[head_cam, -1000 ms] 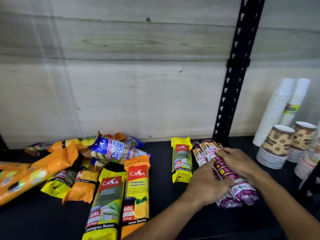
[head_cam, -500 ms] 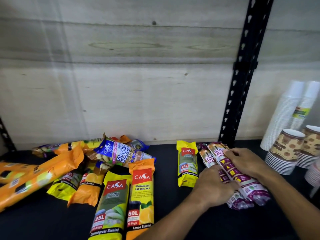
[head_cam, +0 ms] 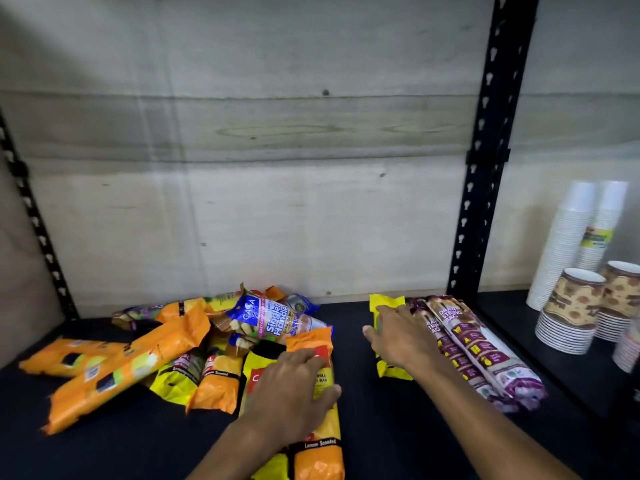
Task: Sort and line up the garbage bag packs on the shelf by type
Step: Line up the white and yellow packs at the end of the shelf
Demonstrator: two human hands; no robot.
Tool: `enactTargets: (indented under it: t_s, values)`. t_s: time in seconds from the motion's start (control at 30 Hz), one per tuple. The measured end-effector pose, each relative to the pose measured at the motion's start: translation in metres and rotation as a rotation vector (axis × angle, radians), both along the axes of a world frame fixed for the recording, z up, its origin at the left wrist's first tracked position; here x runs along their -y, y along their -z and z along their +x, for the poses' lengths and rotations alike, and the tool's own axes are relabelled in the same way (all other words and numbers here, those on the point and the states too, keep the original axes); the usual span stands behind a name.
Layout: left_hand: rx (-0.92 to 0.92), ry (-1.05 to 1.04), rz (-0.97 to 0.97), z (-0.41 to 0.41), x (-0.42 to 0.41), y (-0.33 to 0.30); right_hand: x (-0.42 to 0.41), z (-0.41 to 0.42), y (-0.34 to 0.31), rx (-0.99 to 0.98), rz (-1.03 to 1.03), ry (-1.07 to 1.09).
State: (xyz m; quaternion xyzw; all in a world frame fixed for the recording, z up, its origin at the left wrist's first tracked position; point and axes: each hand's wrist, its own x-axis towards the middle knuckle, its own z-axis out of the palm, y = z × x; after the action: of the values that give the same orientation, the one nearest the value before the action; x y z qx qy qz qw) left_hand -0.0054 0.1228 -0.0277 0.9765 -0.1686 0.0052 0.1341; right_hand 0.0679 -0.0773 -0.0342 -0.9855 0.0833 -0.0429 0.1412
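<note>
My left hand (head_cam: 291, 386) lies over two packs at the front centre: an orange lemon-scented pack (head_cam: 320, 459) and a yellow-green pack (head_cam: 251, 370) beside it. Its fingers are spread on top and the thumb rests at the orange pack's right edge. My right hand (head_cam: 398, 337) presses flat, fingers spread, on a small yellow pack (head_cam: 386, 304). Just right of it, two purple drawstring packs (head_cam: 478, 351) lie side by side. A mixed heap sits to the left, with a blue singlet-handle pack (head_cam: 273, 318) and long orange packs (head_cam: 128, 368).
The black shelf board (head_cam: 363, 427) ends at a plywood back wall. A black perforated upright (head_cam: 485, 168) stands behind the purple packs. Right of it are stacks of white cups (head_cam: 571, 237) and brown patterned cups (head_cam: 575, 299).
Both hands have left the purple drawstring packs. My left hand went left onto the orange and yellow-green packs; my right hand went onto the small yellow pack. The camera tilted up.
</note>
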Motion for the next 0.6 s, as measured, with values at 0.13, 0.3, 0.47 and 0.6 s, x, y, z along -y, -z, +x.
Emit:
enactTargets:
  t_s: [0.13,0.3,0.47,0.6]
  values:
    - [0.063,0.015,0.021,0.001,-0.005,0.009,-0.003,-0.002,0.006,-0.009,-0.077,0.003]
    - [0.099,0.011,0.030,0.007,-0.002,0.017,0.008,-0.016,0.007,0.033,-0.137,-0.058]
    - [0.126,0.014,0.020,0.008,-0.003,0.022,0.016,-0.040,0.008,0.030,-0.141,-0.065]
    - [0.142,0.011,0.005,0.008,-0.003,0.024,0.019,-0.059,0.005,0.025,-0.164,-0.064]
